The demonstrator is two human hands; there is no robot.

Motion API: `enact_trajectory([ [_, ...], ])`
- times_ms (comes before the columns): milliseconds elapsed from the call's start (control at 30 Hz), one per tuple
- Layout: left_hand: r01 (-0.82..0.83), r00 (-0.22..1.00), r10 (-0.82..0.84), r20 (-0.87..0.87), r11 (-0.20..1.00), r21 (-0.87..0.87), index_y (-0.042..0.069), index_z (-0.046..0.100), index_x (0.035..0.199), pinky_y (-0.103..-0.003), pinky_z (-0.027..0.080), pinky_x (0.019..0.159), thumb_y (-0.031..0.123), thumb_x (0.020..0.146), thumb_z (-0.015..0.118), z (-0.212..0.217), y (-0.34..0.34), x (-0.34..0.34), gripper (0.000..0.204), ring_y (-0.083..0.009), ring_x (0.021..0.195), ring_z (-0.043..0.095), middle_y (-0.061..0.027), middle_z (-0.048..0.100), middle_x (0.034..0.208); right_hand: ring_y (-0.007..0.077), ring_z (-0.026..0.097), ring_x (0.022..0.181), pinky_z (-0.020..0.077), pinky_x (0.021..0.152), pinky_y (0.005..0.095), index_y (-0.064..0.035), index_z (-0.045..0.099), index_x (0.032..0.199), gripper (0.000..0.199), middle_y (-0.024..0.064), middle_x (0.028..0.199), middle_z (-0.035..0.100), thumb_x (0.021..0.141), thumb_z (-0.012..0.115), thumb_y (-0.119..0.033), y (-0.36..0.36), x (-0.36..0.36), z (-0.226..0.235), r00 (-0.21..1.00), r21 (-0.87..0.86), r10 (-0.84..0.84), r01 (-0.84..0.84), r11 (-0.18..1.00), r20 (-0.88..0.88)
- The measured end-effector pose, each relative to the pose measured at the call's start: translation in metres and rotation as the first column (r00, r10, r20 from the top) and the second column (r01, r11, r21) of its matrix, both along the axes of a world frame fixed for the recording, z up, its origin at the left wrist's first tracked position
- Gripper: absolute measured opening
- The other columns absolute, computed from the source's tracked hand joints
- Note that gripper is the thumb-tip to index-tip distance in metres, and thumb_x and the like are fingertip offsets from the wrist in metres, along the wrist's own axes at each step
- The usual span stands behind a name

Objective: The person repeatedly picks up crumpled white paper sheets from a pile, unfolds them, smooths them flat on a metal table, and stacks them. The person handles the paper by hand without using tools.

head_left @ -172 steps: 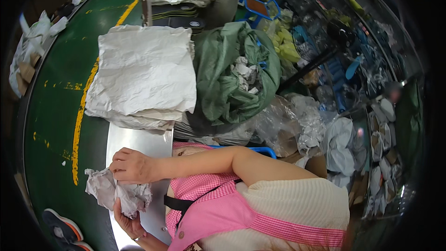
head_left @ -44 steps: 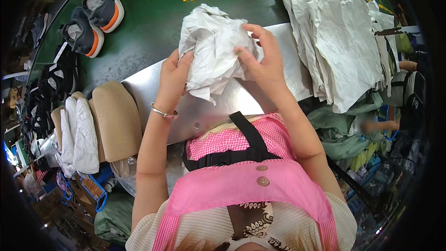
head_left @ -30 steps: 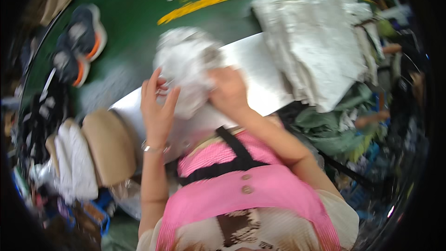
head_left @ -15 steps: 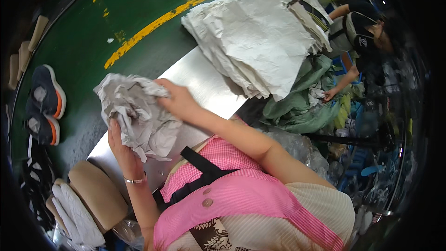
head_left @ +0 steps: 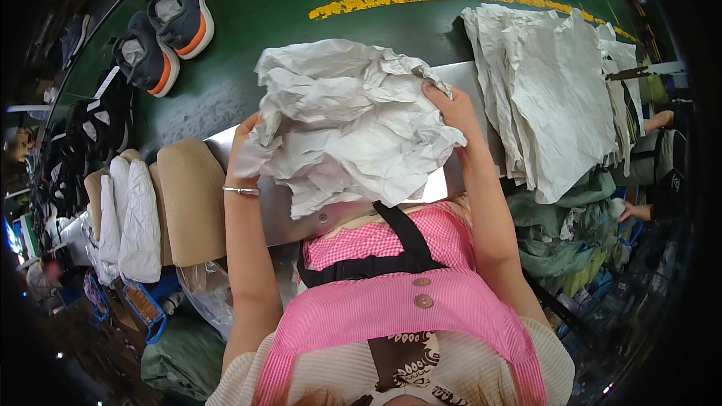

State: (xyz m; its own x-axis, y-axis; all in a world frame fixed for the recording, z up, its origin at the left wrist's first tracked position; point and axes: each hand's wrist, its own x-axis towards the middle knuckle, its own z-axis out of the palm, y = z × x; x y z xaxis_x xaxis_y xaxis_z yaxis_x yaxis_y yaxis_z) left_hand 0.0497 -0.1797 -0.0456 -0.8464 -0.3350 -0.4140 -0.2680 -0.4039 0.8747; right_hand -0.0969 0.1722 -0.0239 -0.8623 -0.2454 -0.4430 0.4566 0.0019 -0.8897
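Observation:
A crumpled sheet of white paper (head_left: 353, 120) is stretched between my two hands, above a shiny metal work surface (head_left: 282, 214). My left hand (head_left: 245, 139) grips its left edge; the fingers are partly hidden behind the paper. At the upper right edge, my right hand (head_left: 450, 109) pinches the sheet with the thumb on top. Deep creases run all over the paper, and its middle sags. Just right of it lies a thick stack of wrinkled white paper sheets (head_left: 553, 98), resting partly on the metal.
Dark shoes with orange-and-white soles (head_left: 184, 19) stand on the green surface (head_left: 263, 0) at upper left. Tan rounded forms (head_left: 192, 199) and white-wrapped ones (head_left: 139, 218) sit left of my left arm. Green plastic bags (head_left: 560, 225) and another person's hand (head_left: 635, 212) are at right.
The paper has gone from a tight bundle to a wider, more opened sheet. My hands have moved farther apart. The whole view has swung left, so the shoes and stack appear further right.

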Motion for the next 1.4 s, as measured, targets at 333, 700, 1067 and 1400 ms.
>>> enact_trajectory([
  [333,0.041,0.812,-0.583,0.019,0.025,-0.999,0.008,0.064,0.117,-0.047,0.042,0.097,0.027,0.066,0.083,0.094,0.093,-0.042,0.058,-0.0334,0.110,0.056,-0.0149,0.062,0.114,0.0148,0.063,0.091,0.0492,0.085,0.0297,-0.0007,0.069,0.116,0.036,0.0099,0.100,0.072,0.087,0.067,-0.021,0.006,-0.005,-0.027,0.860,0.486,0.306,-0.078,0.871,-0.409],
  [700,0.163,0.979,-0.157,0.127,0.239,-0.957,0.006,0.067,0.096,-0.047,0.053,0.071,0.039,0.089,0.065,0.021,0.103,-0.055,0.034,-0.0377,0.084,0.065,-0.0180,0.060,0.095,0.0217,0.055,0.119,0.0398,0.104,0.0339,0.0038,0.053,0.134,0.046,0.0118,0.132,0.058,0.096,0.062,-0.019,-0.029,0.042,-0.007,0.909,0.154,0.318,-0.286,0.946,-0.269],
  [1067,0.231,0.973,-0.232,0.012,0.971,0.054,0.002,0.067,0.116,-0.031,0.054,0.076,0.033,0.096,0.065,0.070,0.037,-0.066,0.037,-0.0112,0.090,0.066,-0.0034,0.071,0.106,0.0187,0.060,0.110,0.0438,0.097,0.0293,0.0036,0.058,0.127,0.039,0.0097,0.122,0.064,0.097,0.059,-0.021,0.063,-0.046,-0.090,0.914,0.207,0.235,-0.173,0.963,-0.331],
  [1400,0.201,0.975,-0.209,0.077,0.974,0.101,0.001,0.067,0.113,-0.030,0.057,0.075,0.032,0.093,0.069,0.085,-0.032,-0.059,0.037,-0.0137,0.090,0.070,-0.0047,0.072,0.105,0.0140,0.062,0.099,0.0476,0.087,0.0296,-0.0012,0.059,0.126,0.043,0.0049,0.110,0.067,0.093,0.067,-0.029,0.097,-0.042,-0.061,0.937,0.078,0.331,-0.324,0.943,-0.112],
])
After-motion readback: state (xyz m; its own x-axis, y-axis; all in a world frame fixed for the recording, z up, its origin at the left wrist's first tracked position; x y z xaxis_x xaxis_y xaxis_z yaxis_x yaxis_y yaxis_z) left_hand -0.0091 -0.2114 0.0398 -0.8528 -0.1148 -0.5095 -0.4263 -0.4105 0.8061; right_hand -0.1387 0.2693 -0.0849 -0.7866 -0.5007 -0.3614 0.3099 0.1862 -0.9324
